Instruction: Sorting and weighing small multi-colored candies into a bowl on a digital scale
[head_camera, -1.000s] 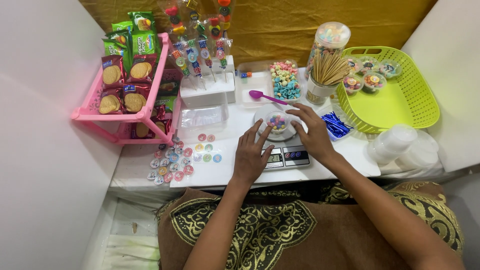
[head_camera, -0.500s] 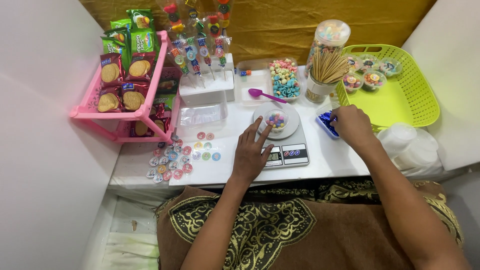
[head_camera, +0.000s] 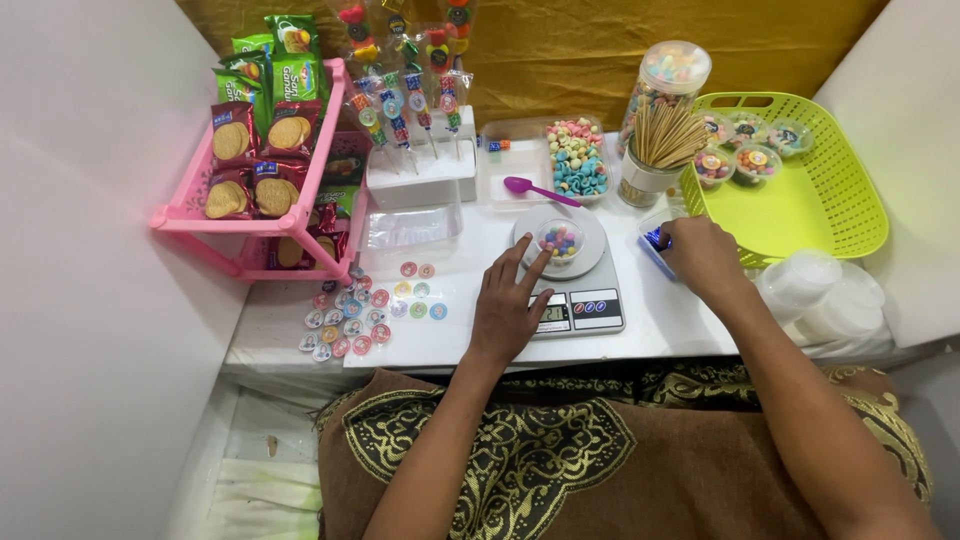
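Observation:
My left hand (head_camera: 507, 303) rests flat on the white table with its fingers spread, the fingertips touching the left edge of a small kitchen scale (head_camera: 577, 285). On the scale's round plate stands a little clear cup (head_camera: 560, 239) of coloured candies. My right hand (head_camera: 702, 256) reaches into a small clear box with blue items (head_camera: 653, 240) to the right of the scale; its fingers curl down and hide what they touch. A purple spoon (head_camera: 538, 190) lies just behind the scale.
A pink rack (head_camera: 300, 215) of biscuit packs stands at the left, round stickers (head_camera: 358, 312) lie before it. Behind are candy skewers (head_camera: 410, 95), a tray of marshmallows (head_camera: 577, 158), a stick jar (head_camera: 660, 150), a green basket (head_camera: 820, 200) and stacked clear lids (head_camera: 825, 290).
My right hand left the cup on the scale and moved right to the small box with blue items. The left hand stayed by the scale.

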